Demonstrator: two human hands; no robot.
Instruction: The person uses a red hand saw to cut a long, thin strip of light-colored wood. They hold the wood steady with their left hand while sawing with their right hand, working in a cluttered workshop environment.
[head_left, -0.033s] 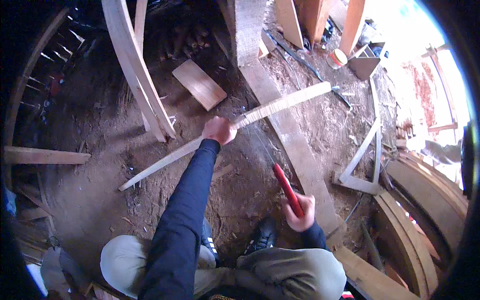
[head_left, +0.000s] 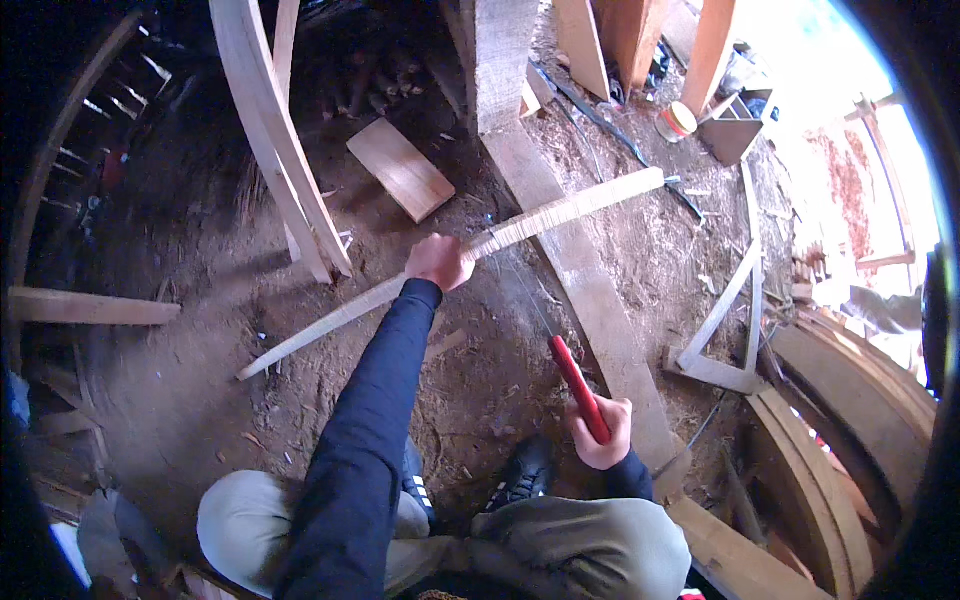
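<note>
While the person crouches over the dirt floor (head_left: 170, 400), the left hand (head_left: 438, 262) is closed around a long pale wooden strip (head_left: 560, 212) near its middle. This strip runs diagonally: its lower end rests on the ground at the left, and its upper end lies across a flat plank (head_left: 600, 310) at the upper right. The right hand (head_left: 600, 432) is clenched around the red handle (head_left: 578, 388) of a hand saw. Its thin blade (head_left: 520, 285) extends up toward the strip; whether blade and strip touch cannot be told. Left of the strip stand 2 curved wooden ribs (head_left: 275, 140). Beyond the strip, a short board (head_left: 400, 168) lies flat on the ground. A triangular wooden frame (head_left: 725, 335) lies to the right of the plank.
</note>
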